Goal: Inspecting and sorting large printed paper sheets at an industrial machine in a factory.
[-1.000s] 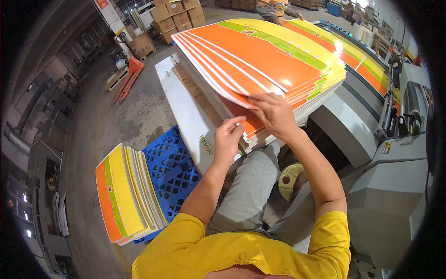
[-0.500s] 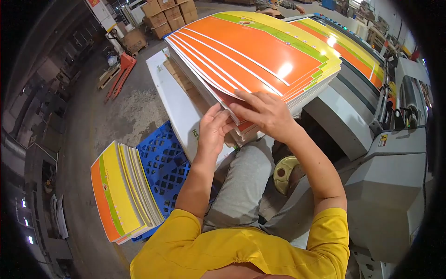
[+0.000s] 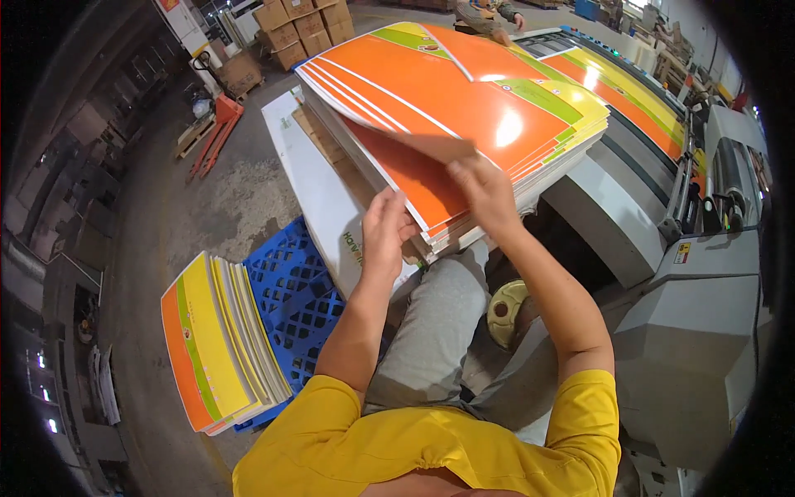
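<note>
A person in a yellow shirt (image 3: 431, 447) works at a tall stack of orange printed sheets (image 3: 464, 108) that rests on the feed end of a grey machine (image 3: 662, 273), seen from above. The left hand (image 3: 387, 236) presses flat against the near edge of the stack, fingers closed around the lower sheets. The right hand (image 3: 487, 192) pinches the near corner of the upper sheets and lifts them, so that a gap opens between the raised bundle and the pile beneath. The sheets show orange fields with white stripes and green and yellow bands toward the far side. A white board (image 3: 319, 195) leans beside the stack on the person's left. Lower left, a second stack of orange and yellow sheets (image 3: 219, 344) lies fanned on a blue plastic pallet (image 3: 294, 286) on the concrete floor (image 3: 224, 190). Cardboard boxes (image 3: 302, 21) and an orange pallet jack (image 3: 217, 124) stand well apart in the background.
</note>
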Tool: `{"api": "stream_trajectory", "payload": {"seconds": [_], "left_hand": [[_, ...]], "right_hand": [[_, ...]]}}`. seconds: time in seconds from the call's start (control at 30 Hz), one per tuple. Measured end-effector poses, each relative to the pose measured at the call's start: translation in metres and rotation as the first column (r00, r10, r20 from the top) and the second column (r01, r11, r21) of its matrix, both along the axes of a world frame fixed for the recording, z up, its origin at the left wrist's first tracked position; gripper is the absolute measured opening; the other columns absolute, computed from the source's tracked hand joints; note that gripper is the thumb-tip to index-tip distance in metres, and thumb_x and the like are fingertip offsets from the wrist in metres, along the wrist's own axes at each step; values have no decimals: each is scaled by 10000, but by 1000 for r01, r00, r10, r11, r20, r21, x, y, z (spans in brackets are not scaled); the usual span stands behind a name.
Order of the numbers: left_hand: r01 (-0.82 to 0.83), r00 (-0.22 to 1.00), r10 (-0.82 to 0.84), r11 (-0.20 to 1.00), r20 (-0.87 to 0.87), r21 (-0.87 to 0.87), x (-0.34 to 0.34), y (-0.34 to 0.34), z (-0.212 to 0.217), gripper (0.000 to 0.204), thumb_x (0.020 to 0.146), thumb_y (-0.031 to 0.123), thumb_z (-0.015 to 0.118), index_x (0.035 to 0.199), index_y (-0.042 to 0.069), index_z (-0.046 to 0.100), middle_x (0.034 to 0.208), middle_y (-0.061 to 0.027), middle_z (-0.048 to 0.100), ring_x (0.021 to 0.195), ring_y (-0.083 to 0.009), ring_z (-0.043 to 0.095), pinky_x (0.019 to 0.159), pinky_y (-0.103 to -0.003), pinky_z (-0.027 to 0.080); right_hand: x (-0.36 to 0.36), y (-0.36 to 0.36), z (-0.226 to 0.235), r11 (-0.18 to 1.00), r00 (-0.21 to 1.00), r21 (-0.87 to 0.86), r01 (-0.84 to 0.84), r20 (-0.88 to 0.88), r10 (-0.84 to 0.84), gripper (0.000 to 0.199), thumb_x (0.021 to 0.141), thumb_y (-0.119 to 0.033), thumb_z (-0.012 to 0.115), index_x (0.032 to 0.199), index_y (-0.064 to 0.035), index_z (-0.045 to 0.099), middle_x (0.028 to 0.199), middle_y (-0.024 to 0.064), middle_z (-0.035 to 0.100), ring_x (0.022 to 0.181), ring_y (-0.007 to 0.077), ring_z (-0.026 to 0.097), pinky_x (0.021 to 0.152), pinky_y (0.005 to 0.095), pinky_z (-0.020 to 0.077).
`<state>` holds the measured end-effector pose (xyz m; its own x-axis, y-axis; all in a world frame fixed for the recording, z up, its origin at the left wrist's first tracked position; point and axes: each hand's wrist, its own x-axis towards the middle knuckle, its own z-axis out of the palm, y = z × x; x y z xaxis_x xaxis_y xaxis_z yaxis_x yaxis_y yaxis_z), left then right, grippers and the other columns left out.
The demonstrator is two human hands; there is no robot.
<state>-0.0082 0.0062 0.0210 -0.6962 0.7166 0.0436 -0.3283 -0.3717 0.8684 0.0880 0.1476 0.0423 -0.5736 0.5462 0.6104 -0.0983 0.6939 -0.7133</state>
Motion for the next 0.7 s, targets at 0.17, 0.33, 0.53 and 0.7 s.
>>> {"api": "stream_trajectory", "payload": {"seconds": [0.17, 0.33, 0.53, 0.7], "left_hand": [[-27, 990, 20, 998, -143, -51, -2, 1, -12, 507, 823, 47, 559, 1256, -80, 328, 871, -85, 587, 733, -119, 593, 618, -220, 497], [-16, 995, 14, 1000, -101, -23, -4, -1, -14, 476, 846, 78, 553, 1257, -57, 355, 922, -97, 588, 787, -132, 597, 647, -243, 500], [106, 991, -116, 985, 66, 136, -12, -4, -16, 402, 860, 62, 532, 1221, -54, 397, 949, -113, 600, 783, -155, 617, 663, -248, 548], [165, 984, -172, 977, 43, 133, -16, -7, -7, 320, 853, 56, 534, 1155, -28, 470, 956, -110, 604, 776, -135, 618, 656, -227, 542]], "right_hand": [[1, 3, 20, 699, 920, -653, -291, -392, 17, 257, 873, -208, 550, 965, 27, 602, 883, 110, 644, 767, 182, 616, 702, 292, 483], [6, -6, 10, 887, 998, 456, -69, 41, 57, 160, 804, -128, 596, 913, -19, 643, 964, 94, 634, 880, 278, 580, 754, 341, 468], [17, 1, 8, 797, 979, 592, -123, 201, 1, 236, 742, -99, 608, 973, -59, 641, 1096, 76, 589, 861, 268, 575, 755, 360, 472], [14, -22, 21, 680, 996, 728, -86, 62, 59, 391, 686, -58, 591, 1071, -128, 604, 1140, 86, 562, 806, 237, 574, 679, 330, 485]]}}
